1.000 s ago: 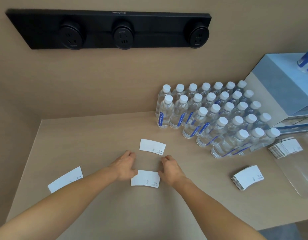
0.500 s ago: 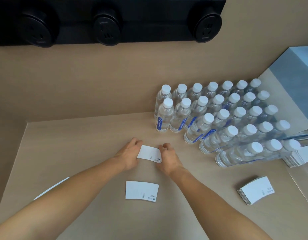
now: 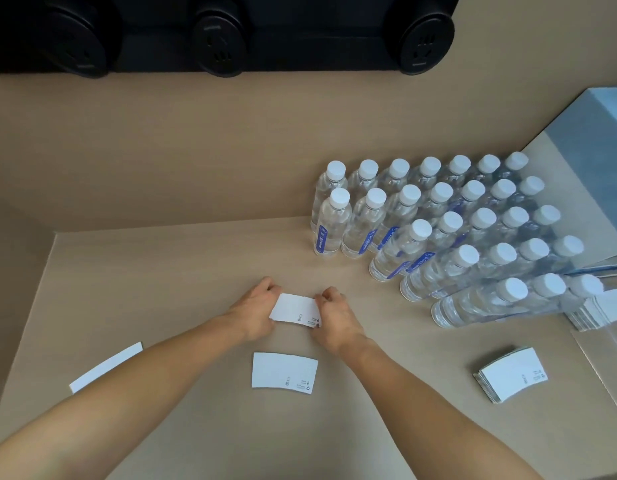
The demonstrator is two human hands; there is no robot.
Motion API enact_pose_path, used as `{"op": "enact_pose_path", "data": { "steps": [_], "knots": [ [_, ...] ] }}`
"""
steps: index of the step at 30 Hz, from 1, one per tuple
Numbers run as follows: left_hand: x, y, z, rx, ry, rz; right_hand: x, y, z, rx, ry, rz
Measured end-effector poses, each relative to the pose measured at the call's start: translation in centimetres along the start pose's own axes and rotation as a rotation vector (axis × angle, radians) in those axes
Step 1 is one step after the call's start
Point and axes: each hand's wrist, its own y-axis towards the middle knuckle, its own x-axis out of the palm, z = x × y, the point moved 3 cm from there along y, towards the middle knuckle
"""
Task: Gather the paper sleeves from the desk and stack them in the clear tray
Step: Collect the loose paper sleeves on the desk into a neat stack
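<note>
The person is leaning over the pale tan wooden desk [image 3: 168,271] with both bare forearms reaching forward. The left hand [image 3: 255,311] is pinching the left end of a flat white paper sleeve [image 3: 295,309] with small printed marks, fingers curled over its edge, while the right hand [image 3: 336,317] is pinching the right end in the same way, so the sleeve is being held between the two hands just above the desk surface. A second flat white paper sleeve [image 3: 283,373] is lying on the desk nearer the person, just behind the hands and apart from them. A third white sleeve [image 3: 106,367] is lying off to the left, partly covered by the left forearm. To the right a small stack of white sleeves [image 3: 511,375] is sitting on the desk, and another stack [image 3: 601,308] is lying at the right edge, beside the clear plastic tray [image 3: 608,372], of which only a part is showing. A block of clear plastic water bottles with white caps [image 3: 449,230] is standing in rows behind, near the back wall, under a black socket strip [image 3: 224,32]
</note>
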Motion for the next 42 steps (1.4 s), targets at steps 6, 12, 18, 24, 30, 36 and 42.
{"op": "enact_pose_path", "data": {
  "steps": [6, 12, 18, 24, 30, 36, 42],
  "knots": [
    [0.5, -3.2, 0.0, -0.009, 0.009, 0.015, 0.4, -2.8, -1.4, -0.005, 0.007, -0.016],
    [2.4, -6.3, -0.3, -0.01, 0.006, -0.009, 1.9, -5.9, -2.1, -0.023, -0.02, -0.037],
    [4.2, -8.7, -0.5, -0.025, 0.053, -0.022, 3.6, -8.2, -2.3, -0.013, -0.04, -0.076],
    [5.6, -9.6, -0.7, -0.001, -0.016, 0.015, 4.7, -9.3, -2.1, 0.02, 0.041, -0.045],
    [6.0, -10.0, -0.5, -0.008, 0.014, 0.037, 4.8, -9.5, -2.0, -0.019, 0.002, -0.014],
    [6.6, -9.7, -0.1, 0.045, 0.227, 0.068, 5.2, -9.5, -2.6, -0.077, -0.15, -0.019],
    [6.8, -9.4, 0.7, 0.028, 0.177, 0.041, 5.3, -9.3, -2.9, -0.118, -0.196, 0.025]
  ]
}}
